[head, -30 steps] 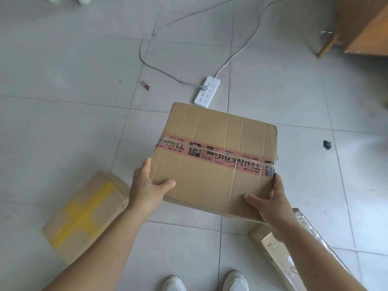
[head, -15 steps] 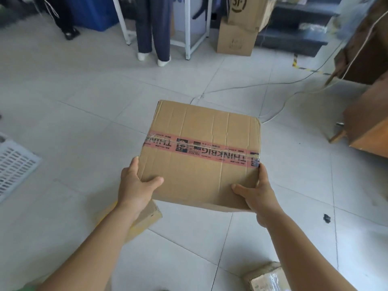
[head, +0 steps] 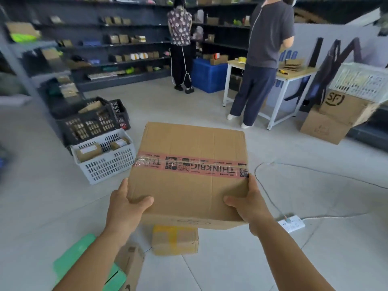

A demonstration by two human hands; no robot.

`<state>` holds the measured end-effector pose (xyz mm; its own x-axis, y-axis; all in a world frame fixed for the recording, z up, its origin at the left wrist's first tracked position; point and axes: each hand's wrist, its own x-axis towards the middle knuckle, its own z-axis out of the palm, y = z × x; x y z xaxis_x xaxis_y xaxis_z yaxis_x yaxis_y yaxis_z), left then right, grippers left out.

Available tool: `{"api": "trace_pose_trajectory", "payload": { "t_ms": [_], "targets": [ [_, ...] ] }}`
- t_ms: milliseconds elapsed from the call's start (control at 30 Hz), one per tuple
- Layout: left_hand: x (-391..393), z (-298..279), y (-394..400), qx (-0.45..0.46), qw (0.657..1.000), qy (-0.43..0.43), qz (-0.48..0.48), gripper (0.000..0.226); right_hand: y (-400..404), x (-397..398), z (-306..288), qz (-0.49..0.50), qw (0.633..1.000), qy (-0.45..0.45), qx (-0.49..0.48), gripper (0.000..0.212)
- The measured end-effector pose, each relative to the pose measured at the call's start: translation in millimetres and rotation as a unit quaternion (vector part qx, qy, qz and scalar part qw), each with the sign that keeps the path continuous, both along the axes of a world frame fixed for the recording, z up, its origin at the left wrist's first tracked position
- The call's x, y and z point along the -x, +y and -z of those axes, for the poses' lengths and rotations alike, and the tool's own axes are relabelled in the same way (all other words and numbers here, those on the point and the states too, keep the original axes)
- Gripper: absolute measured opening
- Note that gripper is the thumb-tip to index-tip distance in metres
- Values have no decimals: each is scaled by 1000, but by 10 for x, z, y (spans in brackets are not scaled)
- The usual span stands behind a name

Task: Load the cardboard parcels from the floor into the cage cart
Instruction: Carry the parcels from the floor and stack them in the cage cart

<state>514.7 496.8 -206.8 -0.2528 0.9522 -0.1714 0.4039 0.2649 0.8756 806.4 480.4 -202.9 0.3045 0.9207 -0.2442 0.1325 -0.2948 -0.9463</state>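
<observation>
Parcel [head: 190,171] with the pink printed tape is held up in the head view, at the centre of the picture, clear of the floor. It is gripped at its near corners: the left hand [head: 126,203] at 7 o'clock of the parcel, the right hand [head: 249,204] at 5 o'clock, each with the thumb laid on the top face and the fingers curled under the edge, where they are hidden.

Compared with half a second ago, the view is raised. Floor tiles were seen then; now shelves, two standing persons at 12 and 1 o'clock, and a white basket [head: 105,158] at 9 o'clock are seen. The grip on the parcel is kept the same.

Two parcels are left on the floor below: one with yellow tape [head: 174,241] at 6 o'clock, and another [head: 131,263] at 7 o'clock, beside a green sheet [head: 79,257]. A power strip [head: 292,223] lies at 4 o'clock.

The cage cart is not seen in this view. It is judged that the lifting is done and the carrying is in hand; the cable on the floor could catch a foot.
</observation>
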Motion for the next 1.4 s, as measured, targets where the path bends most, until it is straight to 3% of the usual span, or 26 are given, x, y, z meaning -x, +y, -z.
{"api": "trace_pose_trajectory", "payload": {
  "t_ms": [267, 467, 633, 900, 967, 1100, 1233, 1400],
  "targets": [
    [1341, -396, -747, -65, 986, -21, -153, 85, 32, 1341, -610, -148, 988, 1, -40, 65],
    [2231, -868, -1597, -117, 963, -11, -242, 52, -247, 2521, -938, -235, 968, 15, -82, 75],
    [3049, -1183, -2457, -153, 939, 20, -308, 71, -738, 3536, -1176, -305, 944, 44, -116, 79],
    [4051, -1548, -3872, -180, 891, 85, -407, 72, -1588, 4936, -1571, -403, 898, 50, -168, 79],
    [4243, -1618, -4187, -191, 875, 93, -434, 76, -1780, 5265, -1646, -429, 886, 45, -174, 85],
    [4597, -1697, -4751, -210, 835, 109, -496, 73, -2101, 5896, -1748, -492, 848, 77, -183, 77],
    [4916, -1690, -5210, -219, 798, 112, -550, 78, -2359, 6592, -1749, -548, 813, 78, -178, 94],
    [5221, -1653, -5645, -211, 746, 127, -619, 64, -2606, 7405, -1722, -618, 761, 93, -174, 93]
  ]
}}
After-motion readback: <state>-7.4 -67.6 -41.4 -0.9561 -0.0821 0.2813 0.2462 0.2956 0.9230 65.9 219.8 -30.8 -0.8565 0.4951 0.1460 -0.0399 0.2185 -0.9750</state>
